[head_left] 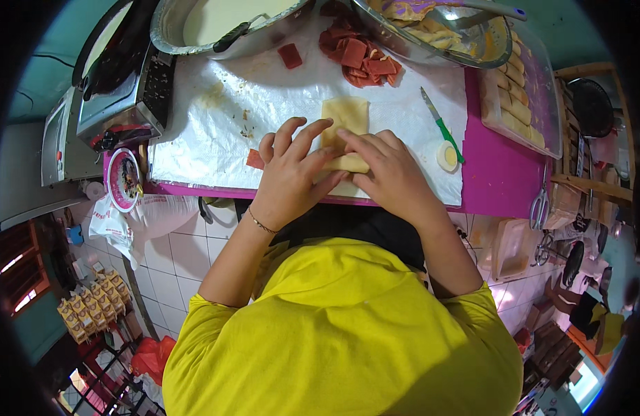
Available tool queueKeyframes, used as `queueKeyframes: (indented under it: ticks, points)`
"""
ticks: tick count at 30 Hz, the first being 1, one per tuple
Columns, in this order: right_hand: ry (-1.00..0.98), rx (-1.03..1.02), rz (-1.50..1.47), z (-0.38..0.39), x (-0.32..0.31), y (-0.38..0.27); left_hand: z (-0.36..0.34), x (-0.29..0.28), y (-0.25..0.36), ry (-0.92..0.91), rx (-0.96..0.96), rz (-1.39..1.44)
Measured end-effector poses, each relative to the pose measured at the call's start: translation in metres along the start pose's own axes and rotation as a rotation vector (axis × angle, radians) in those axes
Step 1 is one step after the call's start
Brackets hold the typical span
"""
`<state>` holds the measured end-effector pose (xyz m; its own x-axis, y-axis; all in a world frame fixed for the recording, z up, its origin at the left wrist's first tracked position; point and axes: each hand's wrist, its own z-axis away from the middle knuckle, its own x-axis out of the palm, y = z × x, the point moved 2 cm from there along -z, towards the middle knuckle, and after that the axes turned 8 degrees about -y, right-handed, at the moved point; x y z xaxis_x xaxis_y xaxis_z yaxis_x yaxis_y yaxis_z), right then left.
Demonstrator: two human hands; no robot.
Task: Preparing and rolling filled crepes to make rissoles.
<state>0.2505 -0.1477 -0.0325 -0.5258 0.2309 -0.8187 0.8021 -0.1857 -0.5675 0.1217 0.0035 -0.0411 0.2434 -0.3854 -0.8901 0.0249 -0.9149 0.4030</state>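
Observation:
A pale yellow crepe wrapper lies on the white sheet, its near part folded into a short roll. My left hand is at the left end of this roll, thumb and index finger against it, the other fingers raised and curled. At the right end, my right hand holds the roll with its thumb below and fingers above. A reddish slice lies just beside my left hand. Right of my right hand are a halved boiled egg and a green-handled knife.
Reddish meat slices are piled at the back. Behind stand a large pot of pale batter and a metal bowl of filling. A clear tray of finished rolls stands right; a stove and small bowl stand left.

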Motion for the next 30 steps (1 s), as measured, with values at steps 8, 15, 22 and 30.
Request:
queueKeyframes:
  ticks: [8,15,22,30]
  points:
    - [0.004,0.05,-0.178,-0.013,-0.003,0.021,-0.01,-0.003,-0.014,-0.127,-0.161,0.318]
    - [0.103,0.115,-0.017,-0.017,-0.008,0.02,-0.018,0.004,-0.014,0.068,-0.158,0.073]
    - [-0.009,0.058,0.074,-0.014,-0.015,0.017,-0.023,0.0,-0.015,0.008,0.013,-0.125]
    - [-0.097,0.118,-0.161,-0.038,-0.029,0.031,-0.052,-0.008,-0.037,-0.097,-0.026,0.059]
